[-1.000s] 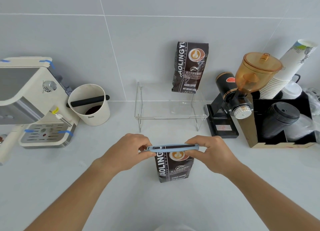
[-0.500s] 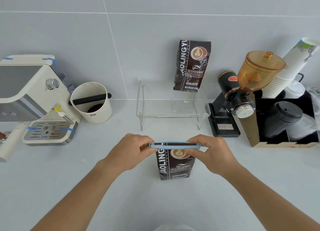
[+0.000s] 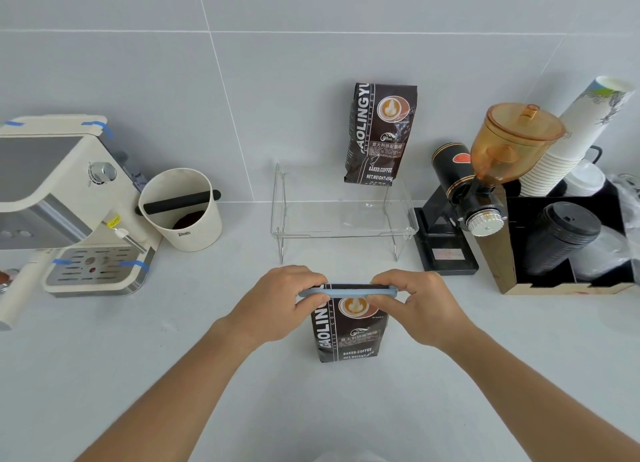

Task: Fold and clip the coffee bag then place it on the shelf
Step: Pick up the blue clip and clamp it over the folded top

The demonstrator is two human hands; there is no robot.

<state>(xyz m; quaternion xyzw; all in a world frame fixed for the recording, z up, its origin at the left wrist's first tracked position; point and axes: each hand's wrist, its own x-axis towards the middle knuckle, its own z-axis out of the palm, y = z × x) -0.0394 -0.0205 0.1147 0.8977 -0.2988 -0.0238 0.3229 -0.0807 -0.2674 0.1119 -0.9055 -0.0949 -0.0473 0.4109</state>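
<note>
The coffee bag [image 3: 348, 333] is dark brown with white letters and an orange-and-cream cup picture. The clip [image 3: 348, 292] on it is light blue. The second bag [image 3: 379, 134] looks the same. The shelf [image 3: 341, 219] is clear. The grinder's jar [image 3: 516, 139] is orange. The surface [image 3: 138, 351] is pale grey.

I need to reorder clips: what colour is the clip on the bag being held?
Light blue; the clip spans the folded top of the coffee bag, seen in the head view.

Coffee bar: espresso machine [image 3: 62, 202], grinder [image 3: 485, 184], cups [image 3: 568, 143].
</note>
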